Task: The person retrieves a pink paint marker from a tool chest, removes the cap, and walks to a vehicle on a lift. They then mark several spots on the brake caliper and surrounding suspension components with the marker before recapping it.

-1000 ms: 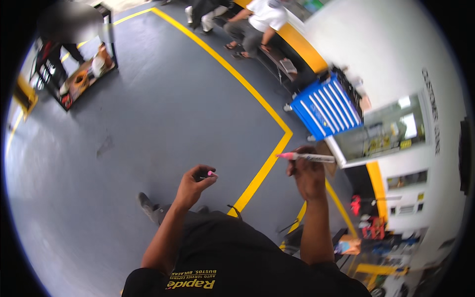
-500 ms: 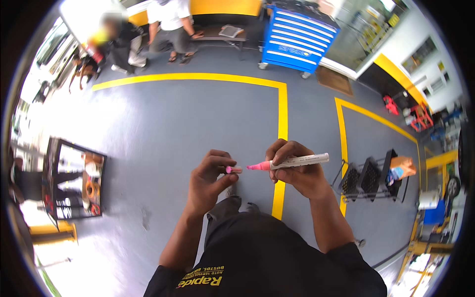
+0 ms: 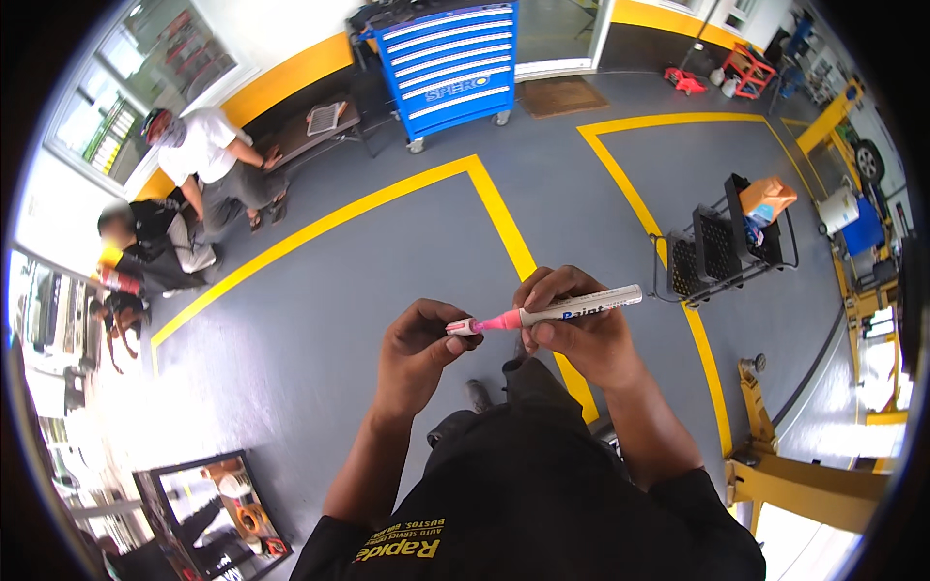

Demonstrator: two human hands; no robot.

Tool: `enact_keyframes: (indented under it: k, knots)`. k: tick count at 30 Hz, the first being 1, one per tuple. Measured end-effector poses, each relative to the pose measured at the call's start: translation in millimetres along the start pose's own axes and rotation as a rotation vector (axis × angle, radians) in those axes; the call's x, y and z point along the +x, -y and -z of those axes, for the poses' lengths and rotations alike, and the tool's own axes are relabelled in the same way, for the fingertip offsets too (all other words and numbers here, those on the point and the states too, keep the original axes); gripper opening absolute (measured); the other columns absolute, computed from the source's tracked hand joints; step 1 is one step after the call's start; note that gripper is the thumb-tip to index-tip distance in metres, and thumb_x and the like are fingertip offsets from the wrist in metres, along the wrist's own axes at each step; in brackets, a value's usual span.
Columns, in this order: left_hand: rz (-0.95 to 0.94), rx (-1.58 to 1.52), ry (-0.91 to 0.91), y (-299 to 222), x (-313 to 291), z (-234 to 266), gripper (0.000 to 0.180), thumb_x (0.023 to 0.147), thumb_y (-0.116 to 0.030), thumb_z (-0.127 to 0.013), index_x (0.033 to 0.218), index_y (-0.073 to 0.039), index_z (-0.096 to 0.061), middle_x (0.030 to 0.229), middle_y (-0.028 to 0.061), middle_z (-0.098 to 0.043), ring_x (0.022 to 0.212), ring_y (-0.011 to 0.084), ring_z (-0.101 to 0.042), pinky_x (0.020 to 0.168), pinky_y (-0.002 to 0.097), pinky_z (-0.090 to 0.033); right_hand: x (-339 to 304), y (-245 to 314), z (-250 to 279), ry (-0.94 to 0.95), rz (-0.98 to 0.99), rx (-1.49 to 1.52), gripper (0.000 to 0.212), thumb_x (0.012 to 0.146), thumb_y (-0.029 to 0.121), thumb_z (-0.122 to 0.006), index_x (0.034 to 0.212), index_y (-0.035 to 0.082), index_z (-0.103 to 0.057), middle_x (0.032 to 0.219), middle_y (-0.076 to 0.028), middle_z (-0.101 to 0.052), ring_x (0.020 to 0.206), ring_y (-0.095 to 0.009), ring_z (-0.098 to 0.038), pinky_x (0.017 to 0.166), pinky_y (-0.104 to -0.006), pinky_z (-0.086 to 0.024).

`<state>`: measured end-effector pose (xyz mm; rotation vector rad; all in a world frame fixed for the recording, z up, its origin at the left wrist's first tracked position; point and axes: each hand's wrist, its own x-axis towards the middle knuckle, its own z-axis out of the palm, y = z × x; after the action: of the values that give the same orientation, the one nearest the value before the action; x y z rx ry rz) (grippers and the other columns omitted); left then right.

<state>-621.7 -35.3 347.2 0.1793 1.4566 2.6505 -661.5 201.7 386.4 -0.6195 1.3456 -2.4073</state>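
Note:
My right hand [image 3: 579, 324] grips a paint marker [image 3: 586, 303] with a white barrel and a pink front end, its tip turned to the left. Between the thumb and fingers of my left hand [image 3: 417, 347] is the marker's small cap [image 3: 462, 327], white and pink. The cap's open end meets the marker's pink tip; how far the tip sits inside cannot be made out. Both hands are held up in front of my dark shirt, above the grey floor [image 3: 329, 310].
Ahead stands a blue tool cabinet [image 3: 450, 73]. A black rolling cart [image 3: 717, 242] is at the right, near a yellow lift arm [image 3: 814, 494]. A black-framed cart [image 3: 218, 518] stands lower left. People sit by a bench [image 3: 310, 145] at the upper left. Yellow lines [image 3: 717, 397] mark the floor.
The marker tip and the cap, apart before, have come together. My view has turned to the right, so the cabinet, carts and people appear shifted.

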Motion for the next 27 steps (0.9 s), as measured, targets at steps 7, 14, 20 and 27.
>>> enact_keyframes:
  k: [7,14,20,27]
  knots:
    - [0.028,0.051,0.046,12.1,96.8,-19.3,0.034,0.091,-0.017,-0.086,0.112,0.0,-0.064,0.104,0.012,-0.074,0.094,0.0212,-0.07,0.087,0.0347,-0.055,46.8,19.6,66.3,-0.045,0.208,-0.276,0.017,0.094,0.004,-0.079,0.108,0.004,-0.068,0.105,-0.006,-0.067,0.088,-0.012,-0.062,0.078,-0.0299,-0.05]
    - [-0.043,0.27,0.107,21.5,218.3,-54.1,0.03,0.091,-0.008,-0.084,0.113,0.002,-0.066,0.106,0.0132,-0.075,0.099,0.0201,-0.072,0.087,0.0337,-0.058,100.9,85.4,150.7,-0.088,0.259,-0.577,0.022,0.087,-0.001,-0.081,0.104,0.003,-0.069,0.101,-0.01,-0.068,0.084,-0.016,-0.067,0.071,-0.0304,-0.051]
    - [-0.079,0.228,0.194,41.2,318.4,-92.5,0.032,0.09,-0.01,-0.085,0.114,0.001,-0.067,0.106,0.0128,-0.075,0.098,0.0192,-0.071,0.087,0.0328,-0.057,147.3,137.4,219.3,-0.105,0.474,-0.775,0.023,0.084,0.001,-0.084,0.102,0.003,-0.07,0.097,-0.011,-0.07,0.081,-0.018,-0.071,0.064,-0.0305,-0.053]
    - [-0.059,0.153,0.22,64.3,398.5,-115.6,0.034,0.09,-0.008,-0.085,0.116,0.001,-0.065,0.108,0.0123,-0.074,0.099,0.0193,-0.07,0.089,0.0335,-0.056,183.6,164.6,277.8,-0.149,0.518,-0.812,0.024,0.083,0.0,-0.084,0.102,0.002,-0.07,0.096,-0.012,-0.07,0.08,-0.018,-0.072,0.064,-0.0302,-0.053]
